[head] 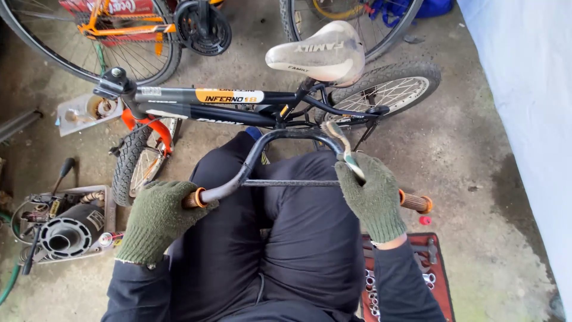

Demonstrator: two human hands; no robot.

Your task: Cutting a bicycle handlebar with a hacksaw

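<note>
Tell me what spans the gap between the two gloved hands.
In the head view, the black handlebar arches between left hand and right hand, its thin crossbar below.

Single head-worn view, looking steeply down from above the seated person's lap, close to the small bicycle [238,104] lying just ahead. Bicycle fills the upper middle; concrete floor [476,179] right of it, tool tray [417,280] nearer the camera.

Soft, even daylight; faint shadows; sharp w/ slight wide-angle bend at edges.
</note>
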